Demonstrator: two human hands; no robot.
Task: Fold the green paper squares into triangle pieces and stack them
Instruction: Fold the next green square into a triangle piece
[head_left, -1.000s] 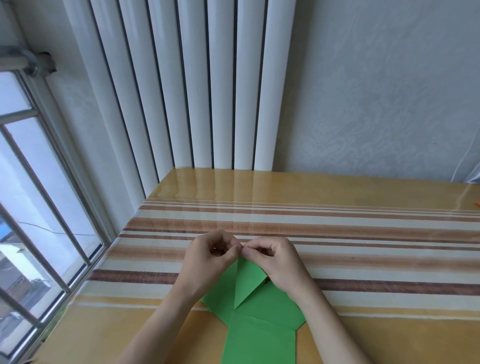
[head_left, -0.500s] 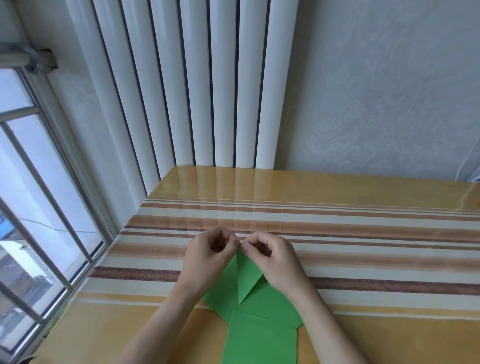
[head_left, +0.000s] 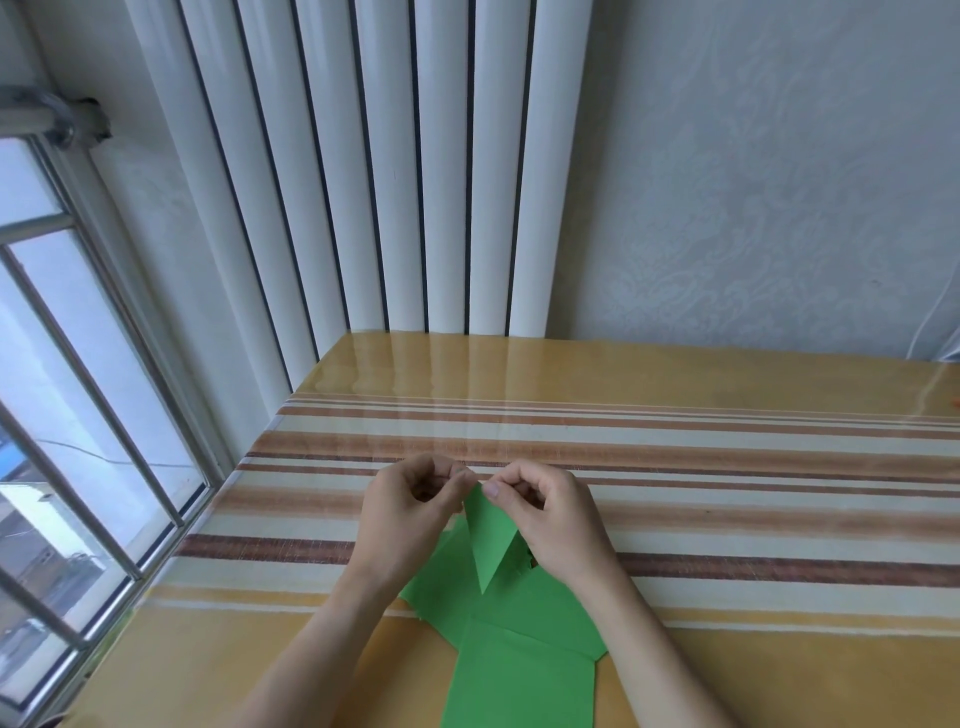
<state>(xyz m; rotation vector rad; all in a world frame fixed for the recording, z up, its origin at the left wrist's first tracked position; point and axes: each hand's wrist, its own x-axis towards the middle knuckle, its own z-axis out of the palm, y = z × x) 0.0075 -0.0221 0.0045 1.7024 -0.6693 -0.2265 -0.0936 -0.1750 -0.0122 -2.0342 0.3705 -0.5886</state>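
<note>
A small green paper piece (head_left: 488, 540), folded to a narrow triangle, hangs point-down just above the table. My left hand (head_left: 405, 519) and my right hand (head_left: 550, 519) both pinch its top corner between thumb and fingers, close together. Under the hands lie flat green paper squares (head_left: 519, 670), overlapping each other and running to the bottom edge of the view. My wrists partly hide the upper sheets.
The table (head_left: 727, 467) has a glossy cloth with yellow, cream and brown stripes. A white ribbed radiator (head_left: 395, 166) stands against the back wall. A barred window (head_left: 78, 415) borders the table's left edge.
Both hands stay at the top corner of the folded piece. The piece looks a little narrower and more upright than a second ago. The flat sheets have not moved.
</note>
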